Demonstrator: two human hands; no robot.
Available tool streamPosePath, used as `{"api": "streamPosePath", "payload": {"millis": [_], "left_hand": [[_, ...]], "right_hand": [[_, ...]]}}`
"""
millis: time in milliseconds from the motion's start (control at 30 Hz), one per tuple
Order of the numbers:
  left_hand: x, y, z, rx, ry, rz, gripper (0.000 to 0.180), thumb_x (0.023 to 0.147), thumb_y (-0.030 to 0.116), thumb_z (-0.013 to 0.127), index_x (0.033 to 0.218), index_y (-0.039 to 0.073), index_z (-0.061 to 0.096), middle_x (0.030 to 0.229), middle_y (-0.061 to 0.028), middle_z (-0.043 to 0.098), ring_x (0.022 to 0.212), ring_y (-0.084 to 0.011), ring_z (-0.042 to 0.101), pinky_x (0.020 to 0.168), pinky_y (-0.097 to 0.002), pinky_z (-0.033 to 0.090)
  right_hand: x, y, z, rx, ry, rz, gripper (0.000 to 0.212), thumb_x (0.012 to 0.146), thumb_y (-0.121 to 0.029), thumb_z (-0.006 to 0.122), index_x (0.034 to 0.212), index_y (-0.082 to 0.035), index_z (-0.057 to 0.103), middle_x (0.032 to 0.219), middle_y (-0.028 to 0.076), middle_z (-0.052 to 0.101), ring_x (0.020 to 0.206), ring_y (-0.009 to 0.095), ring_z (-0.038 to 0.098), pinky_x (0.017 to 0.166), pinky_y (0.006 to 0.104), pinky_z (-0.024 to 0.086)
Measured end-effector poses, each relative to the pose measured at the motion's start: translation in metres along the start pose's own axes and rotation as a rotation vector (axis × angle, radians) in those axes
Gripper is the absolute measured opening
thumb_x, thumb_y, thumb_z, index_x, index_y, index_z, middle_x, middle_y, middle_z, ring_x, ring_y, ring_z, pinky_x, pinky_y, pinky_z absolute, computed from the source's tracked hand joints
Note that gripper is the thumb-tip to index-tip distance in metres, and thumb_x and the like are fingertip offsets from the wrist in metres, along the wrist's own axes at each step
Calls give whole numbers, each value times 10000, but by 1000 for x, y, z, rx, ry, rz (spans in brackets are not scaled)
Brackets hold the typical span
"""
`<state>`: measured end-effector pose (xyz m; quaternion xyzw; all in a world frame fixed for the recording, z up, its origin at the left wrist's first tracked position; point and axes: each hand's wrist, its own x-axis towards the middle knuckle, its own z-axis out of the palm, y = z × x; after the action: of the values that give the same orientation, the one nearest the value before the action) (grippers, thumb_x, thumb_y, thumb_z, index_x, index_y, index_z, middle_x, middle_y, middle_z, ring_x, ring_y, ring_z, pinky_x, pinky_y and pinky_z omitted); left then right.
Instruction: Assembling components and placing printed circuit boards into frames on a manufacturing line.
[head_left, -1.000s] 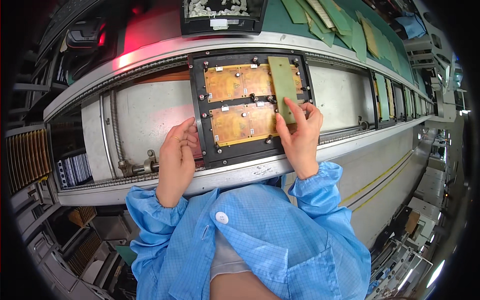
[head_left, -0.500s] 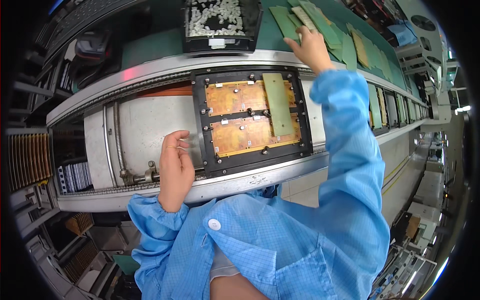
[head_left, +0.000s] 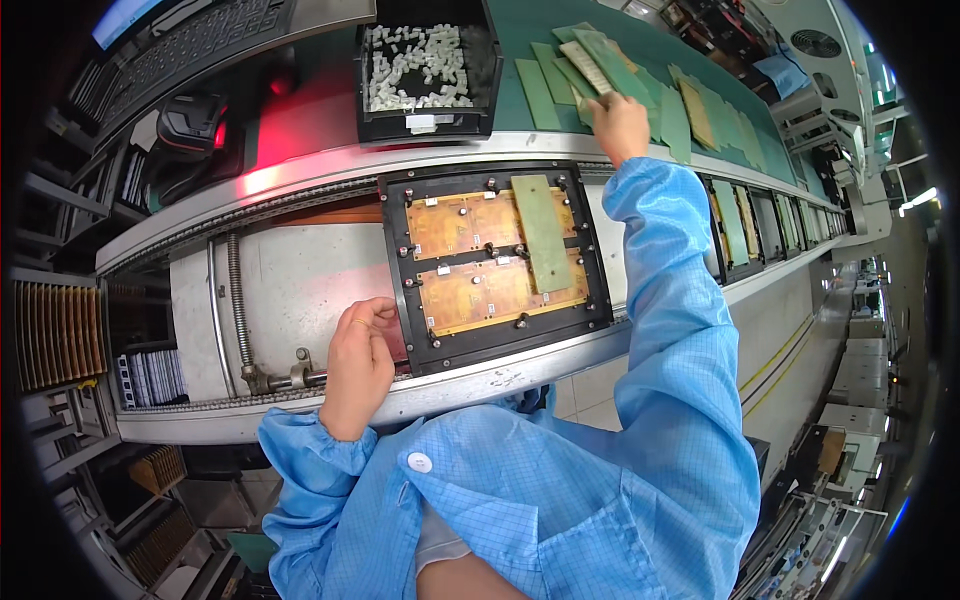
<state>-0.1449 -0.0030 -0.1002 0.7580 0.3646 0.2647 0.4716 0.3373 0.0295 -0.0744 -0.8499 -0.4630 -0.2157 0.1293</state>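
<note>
A black carrier frame [head_left: 398, 300] lies across the conveyor rails and holds orange circuit boards [head_left: 450, 305] with small white parts on them. Across the boards' right side rests a pale green strip [head_left: 541, 235]. My left hand [head_left: 360, 358] is beside the carrier's lower left edge, fingers curled together with nothing visible in them. Over the far rail, my right hand [head_left: 622, 128] has its fingers closed at the near end of a pile of green strips [head_left: 600, 55]. It grips one green strip there; its fingers partly hide the strip's end.
Beyond the carrier stands a black bin [head_left: 480, 85] of small white pieces. A handheld scanner [head_left: 190, 125] casts red light onto the green bench at its right. The metal front rail [head_left: 490, 378] runs close to my body. More carriers [head_left: 735, 225] line the conveyor on the right.
My right hand has closed its fingers at the green strips, where they were spread. My left hand's fingers have curled in. The whole view has shifted slightly.
</note>
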Motion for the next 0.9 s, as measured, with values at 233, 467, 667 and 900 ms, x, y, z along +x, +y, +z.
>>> {"api": "streamPosePath", "payload": {"millis": [233,467,667,900], "left_hand": [[2,2,-3,15,4,-2,383,788,-150,422,1117,-40,585,1029,-182,623,971,-308,641,873,-380,516],[1,-1,-4,48,-6,11,399,810,-148,389,1134,-36,593,1036,-168,647,968,-252,649,857,-327,508],[1,4,-8,54,-4,-18,382,761,-134,446,1098,-32,591,1003,-181,638,980,-326,627,881,-398,509],[1,-10,-6,100,23,46,380,802,-133,415,1119,-30,597,1031,-174,632,924,-270,642,814,-344,515]], "right_hand": [[-6,23,12,-57,-38,145,410,848,-304,744,1150,-47,639,1114,235,627,992,417,640,852,470,526],[-8,51,19,186,56,54,400,886,-286,727,1227,-105,624,1225,253,510,974,448,619,856,462,528],[6,47,16,-78,198,52,521,850,-369,739,1277,-103,603,1246,240,503,1084,390,520,931,514,442],[48,108,25,62,11,193,765,806,-562,722,1394,-110,536,1533,223,355,1411,438,314,1119,551,312]]}}
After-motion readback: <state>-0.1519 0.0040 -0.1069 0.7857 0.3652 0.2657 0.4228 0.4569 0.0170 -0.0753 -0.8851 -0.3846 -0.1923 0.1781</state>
